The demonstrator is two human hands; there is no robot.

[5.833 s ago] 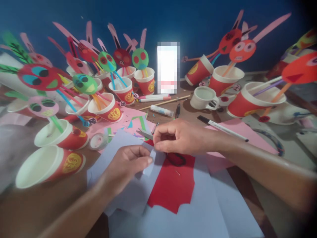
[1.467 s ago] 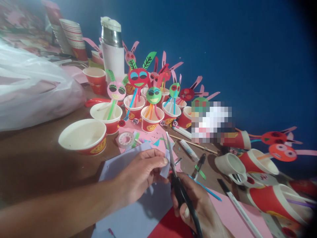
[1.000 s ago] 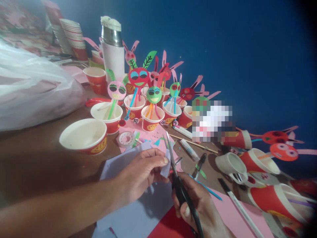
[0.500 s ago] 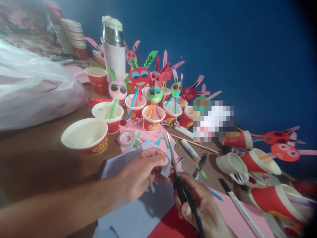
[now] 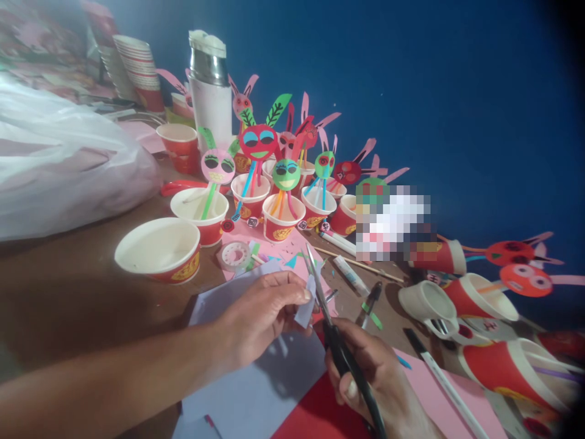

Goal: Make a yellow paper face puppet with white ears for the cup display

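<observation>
**Scissors alongside a pinched paper piece**

Head view. I have the left hand [image 5: 265, 314] with its grip clamped on a small pale paper piece [image 5: 305, 310], and the right hand [image 5: 370, 366] with its grip wrapped round the black handles of the scissors [image 5: 336, 347]. The blades point forward, tips slightly apart, along the paper piece's right edge; whether they touch it I cannot tell. Below the left hand lies a pale blue sheet [image 5: 274, 390], its left border on the brown tabletop [image 5: 82, 292]; a red sheet [image 5: 315, 411] meets it along a slanting line. I have most room at left, over the tabletop nearer than the large paper cup [image 5: 158, 244]. Forward is tighter: a tape roll [image 5: 236, 255] and glue stick [image 5: 351, 275] flank the blades, with paper cups holding paper-faced figures [image 5: 281, 233] beyond. At right, a white marker [image 5: 445, 378] crosses a pink sheet [image 5: 432, 390] near the right hand; a mug [image 5: 425, 302] stands farther off.
</observation>
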